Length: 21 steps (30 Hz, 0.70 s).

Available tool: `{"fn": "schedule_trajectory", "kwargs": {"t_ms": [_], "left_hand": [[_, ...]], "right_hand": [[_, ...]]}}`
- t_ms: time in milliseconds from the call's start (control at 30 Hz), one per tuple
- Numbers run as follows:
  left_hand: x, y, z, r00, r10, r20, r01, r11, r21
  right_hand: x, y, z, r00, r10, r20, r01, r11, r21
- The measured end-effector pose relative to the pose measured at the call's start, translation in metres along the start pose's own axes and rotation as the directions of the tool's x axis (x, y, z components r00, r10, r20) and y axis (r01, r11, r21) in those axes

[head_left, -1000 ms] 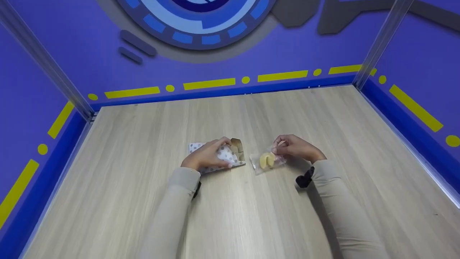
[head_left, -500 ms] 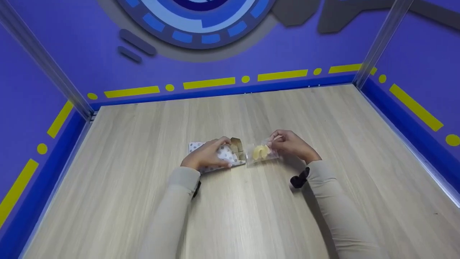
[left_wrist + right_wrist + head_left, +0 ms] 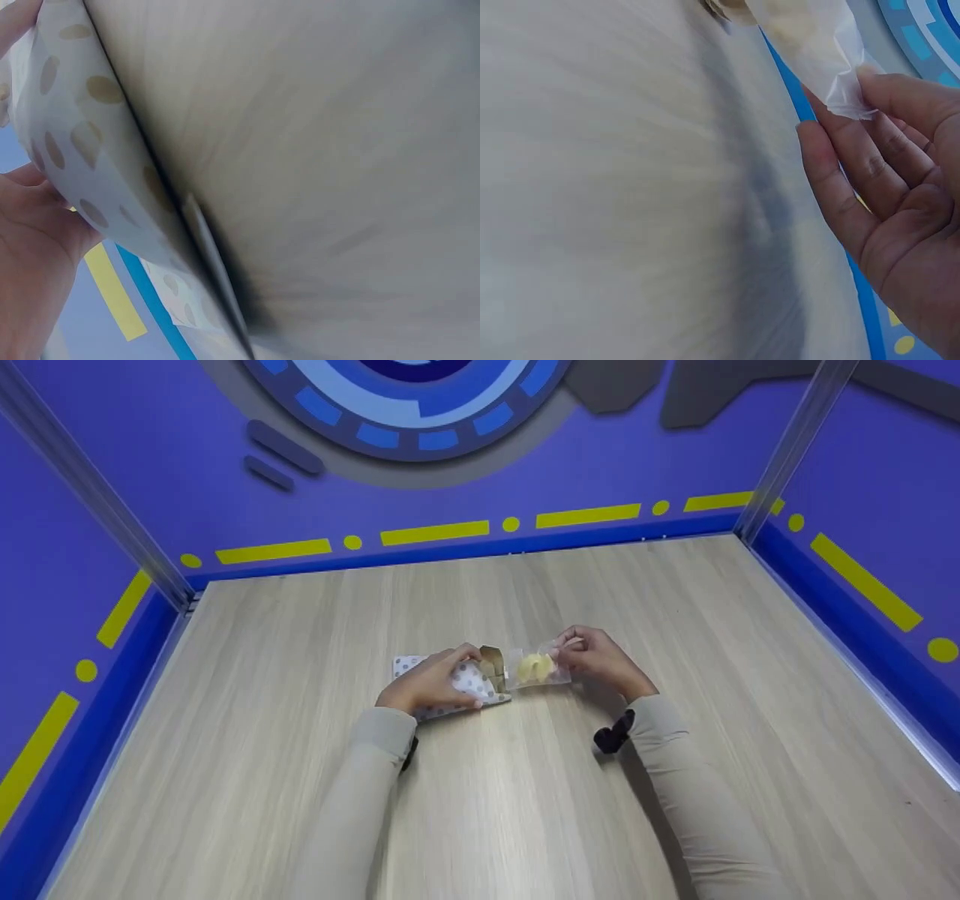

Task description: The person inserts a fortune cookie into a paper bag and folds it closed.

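A white paper bag with grey-brown dots (image 3: pixel 466 681) lies on its side, its brown inner mouth facing right. My left hand (image 3: pixel 429 682) grips it across the top, thumb on the near side and fingers on the far side. In the left wrist view the dotted bag (image 3: pixel 90 142) lies along the tabletop. My right hand (image 3: pixel 600 660) pinches one end of a clear plastic packet (image 3: pixel 559 675) that holds a yellowish fortune cookie (image 3: pixel 535 667). The packet's other end is at the bag's mouth; whether it touches cannot be told. The right wrist view shows the thumb and fingertips pinching the plastic wrapper (image 3: pixel 847 90).
A light wood tabletop (image 3: pixel 465 810) lies under both hands. Blue-purple panels (image 3: pixel 420 502) with yellow markings stand along its back and sides, joined by metal posts (image 3: pixel 795 450).
My right hand has moved left and slightly away from me, bringing the packet with the fortune cookie up to the bag's mouth. The left hand and the paper bag have stayed in place.
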<state>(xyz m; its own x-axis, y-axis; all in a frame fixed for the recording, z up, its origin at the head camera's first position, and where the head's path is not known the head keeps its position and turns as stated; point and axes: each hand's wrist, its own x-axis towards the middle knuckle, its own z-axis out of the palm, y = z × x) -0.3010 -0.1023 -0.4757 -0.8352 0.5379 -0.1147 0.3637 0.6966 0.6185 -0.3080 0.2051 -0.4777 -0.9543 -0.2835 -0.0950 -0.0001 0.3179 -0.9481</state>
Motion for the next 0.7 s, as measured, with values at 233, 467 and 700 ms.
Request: {"fn": "schedule_trajectory", "kwargs": {"t_ms": [233, 467, 700], "left_hand": [[-0.001, 0.001, 0.0, 1.0, 0.004, -0.005, -0.004, 1.0, -0.001], [-0.001, 0.001, 0.0, 1.0, 0.011, -0.011, -0.01, 1.0, 0.009], [-0.001, 0.001, 0.0, 1.0, 0.009, -0.018, -0.008, 1.0, 0.011]], "right_hand": [[0.005, -0.003, 0.009, 0.998, 0.047, -0.031, -0.047, 0.999, 0.007], [0.009, -0.003, 0.016, 0.997, 0.07, -0.04, -0.07, 0.997, 0.015], [0.01, -0.008, 0.023, 0.996, 0.085, -0.022, -0.085, 0.996, 0.025]]}}
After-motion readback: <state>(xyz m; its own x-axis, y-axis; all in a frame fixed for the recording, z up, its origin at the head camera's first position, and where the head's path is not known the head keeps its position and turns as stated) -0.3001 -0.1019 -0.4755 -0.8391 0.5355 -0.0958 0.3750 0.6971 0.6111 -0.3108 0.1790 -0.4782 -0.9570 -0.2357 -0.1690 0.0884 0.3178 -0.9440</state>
